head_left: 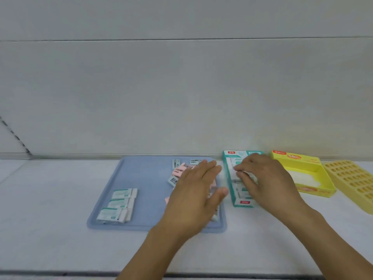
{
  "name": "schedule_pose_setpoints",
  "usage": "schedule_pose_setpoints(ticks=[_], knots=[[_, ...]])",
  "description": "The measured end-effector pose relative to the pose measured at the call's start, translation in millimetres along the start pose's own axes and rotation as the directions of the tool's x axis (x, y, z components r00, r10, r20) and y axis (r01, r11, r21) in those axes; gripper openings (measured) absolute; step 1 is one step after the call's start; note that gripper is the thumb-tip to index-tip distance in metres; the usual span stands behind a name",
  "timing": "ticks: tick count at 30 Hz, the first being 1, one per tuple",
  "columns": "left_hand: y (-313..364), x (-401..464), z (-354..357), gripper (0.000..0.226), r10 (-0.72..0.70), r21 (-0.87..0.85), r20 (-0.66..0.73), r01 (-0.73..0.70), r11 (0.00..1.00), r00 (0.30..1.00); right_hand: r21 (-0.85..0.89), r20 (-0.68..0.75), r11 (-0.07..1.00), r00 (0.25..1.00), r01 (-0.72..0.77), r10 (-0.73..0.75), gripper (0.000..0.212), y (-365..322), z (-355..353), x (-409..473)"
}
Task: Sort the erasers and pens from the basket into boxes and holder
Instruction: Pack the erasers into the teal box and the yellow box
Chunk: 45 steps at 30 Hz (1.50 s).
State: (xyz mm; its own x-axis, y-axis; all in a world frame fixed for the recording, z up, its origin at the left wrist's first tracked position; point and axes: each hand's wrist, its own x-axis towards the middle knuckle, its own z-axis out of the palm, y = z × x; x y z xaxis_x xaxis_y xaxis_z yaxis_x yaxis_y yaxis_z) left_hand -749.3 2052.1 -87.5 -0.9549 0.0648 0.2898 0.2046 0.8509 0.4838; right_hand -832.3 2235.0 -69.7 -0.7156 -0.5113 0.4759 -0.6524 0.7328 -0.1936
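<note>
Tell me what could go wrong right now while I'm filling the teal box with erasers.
The right hand is working inside the teal box, which looks light, so a push could slide or tip it. The left hand hovers flat over loose pink erasers on the blue tray and may scatter them.

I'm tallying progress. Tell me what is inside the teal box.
The teal box holds white erasers in teal sleeves, lined up along it. The right hand lies over its middle with fingers on one eraser, so the count and the covered far side cannot be seen.
</note>
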Motion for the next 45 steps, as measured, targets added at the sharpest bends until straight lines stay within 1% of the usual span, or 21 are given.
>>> schedule_pose_setpoints(ticks=[3, 5, 6, 8, 10, 13, 15, 19, 21, 23, 24, 25, 26, 28, 29, 30, 33, 37, 41, 43, 45], knots=[[-35.9, -46.3, -31.0, 0.051, -0.093, -0.122, -0.188, 0.071, 0.990, 0.978, 0.254, 0.050, 0.962, 0.992, 0.096, -0.112, 0.018, -53.9, 10.6, 14.1], [-66.2, -79.7, -51.8, 0.047, -0.193, -0.112, -0.225, 0.171, 0.979, 0.955, 0.352, 0.179, 0.927, 0.963, 0.127, -0.200, 0.023, -89.7, 23.1, 22.2], [-81.1, -95.3, -62.5, 0.048, -0.215, -0.065, -0.230, 0.206, 0.976, 0.949, 0.367, 0.246, 0.918, 0.937, 0.147, -0.248, 0.024, -105.6, 30.5, 27.0], [-108.0, -120.2, -81.0, 0.050, -0.226, 0.073, -0.207, 0.246, 0.967, 0.952, 0.377, 0.339, 0.909, 0.886, 0.179, -0.315, 0.025, -130.8, 49.8, 37.8], [-125.4, -131.7, -93.7, 0.050, -0.258, 0.154, -0.134, 0.278, 0.948, 0.957, 0.392, 0.371, 0.904, 0.870, 0.171, -0.325, 0.026, -155.1, 68.6, 49.9], [-130.9, -129.9, -101.5, 0.042, -0.318, 0.147, -0.041, 0.320, 0.936, 0.947, 0.359, 0.459, 0.925, 0.839, 0.127, -0.293, 0.029, -189.2, 92.7, 70.0], [-132.4, -126.1, -102.1, 0.033, -0.308, 0.126, -0.047, 0.312, 0.942, 0.950, 0.322, 0.530, 0.941, 0.803, 0.107, -0.273, 0.034, -206.5, 101.8, 80.9], [-138.1, -123.4, -100.4, 0.033, -0.322, 0.104, -0.080, 0.329, 0.939, 0.943, 0.266, 0.649, 0.964, 0.735, 0.020, -0.194, 0.039, -218.6, 108.7, 97.4], [-140.9, -122.3, -98.2, 0.032, -0.339, 0.097, -0.088, 0.347, 0.933, 0.937, 0.264, 0.638, 0.965, 0.751, -0.003, -0.172, 0.027, -215.4, 108.8, 98.9], [-140.8, -120.1, -98.0, 0.030, -0.337, 0.115, -0.116, 0.350, 0.930, 0.934, 0.290, 0.556, 0.957, 0.819, -0.029, -0.144, 0.017, -205.6, 102.5, 96.4], [-140.4, -118.6, -97.5, 0.029, -0.327, 0.125, -0.149, 0.346, 0.930, 0.933, 0.337, 0.507, 0.938, 0.855, -0.084, -0.106, 0.011, -198.8, 96.2, 93.0], [-138.5, -117.0, -96.9, 0.029, -0.322, 0.111, -0.194, 0.346, 0.931, 0.927, 0.421, 0.468, 0.890, 0.882, -0.174, -0.050, 0.005, -190.5, 88.3, 89.2], [-134.8, -115.1, -96.3, 0.027, -0.336, 0.050, -0.245, 0.357, 0.933, 0.910, 0.531, 0.455, 0.798, 0.890, -0.286, 0.016, 0.004, -181.1, 79.7, 85.2], [-124.0, -108.8, -92.4, 0.015, -0.410, -0.178, -0.308, 0.371, 0.911, 0.859, 0.709, 0.490, 0.536, 0.867, -0.459, 0.095, 0.007, -162.3, 59.8, 76.2], [-117.5, -103.2, -89.7, 0.011, -0.457, -0.295, -0.306, 0.373, 0.880, 0.835, 0.747, 0.503, 0.440, 0.857, -0.497, 0.114, 0.009, -153.1, 51.3, 71.7], [-110.3, -96.0, -87.2, 0.011, -0.501, -0.397, -0.290, 0.374, 0.838, 0.815, 0.763, 0.504, 0.394, 0.853, -0.512, 0.131, 0.012, -144.9, 44.5, 67.5], [-88.9, -67.6, -81.8, 0.012, -0.601, -0.639, -0.193, 0.365, 0.677, 0.776, 0.773, 0.493, 0.350, 0.848, -0.530, 0.195, 0.016, -124.2, 29.3, 56.9], [-67.4, -32.2, -73.7, 0.013, -0.596, -0.797, -0.103, 0.292, 0.529, 0.796, 0.790, 0.410, 0.362, 0.866, -0.494, 0.287, 0.015, -88.3, 8.3, 44.7], [-47.5, -11.3, -62.7, 0.013, -0.537, -0.837, -0.043, 0.263, 0.479, 0.843, 0.800, 0.252, 0.442, 0.896, -0.406, 0.367, 0.011, -36.3, -15.0, 24.8], [-38.5, -5.8, -55.6, 0.014, -0.525, -0.861, 0.005, 0.270, 0.430, 0.851, 0.745, 0.217, 0.546, 0.913, -0.384, 0.346, 0.013, -11.1, -20.5, 10.1], [-29.7, -0.6, -48.1, 0.014, -0.519, -0.878, 0.048, 0.283, 0.385, 0.854, 0.620, 0.221, 0.688, 0.925, -0.378, 0.309, 0.018, 5.7, -18.2, -4.1]])
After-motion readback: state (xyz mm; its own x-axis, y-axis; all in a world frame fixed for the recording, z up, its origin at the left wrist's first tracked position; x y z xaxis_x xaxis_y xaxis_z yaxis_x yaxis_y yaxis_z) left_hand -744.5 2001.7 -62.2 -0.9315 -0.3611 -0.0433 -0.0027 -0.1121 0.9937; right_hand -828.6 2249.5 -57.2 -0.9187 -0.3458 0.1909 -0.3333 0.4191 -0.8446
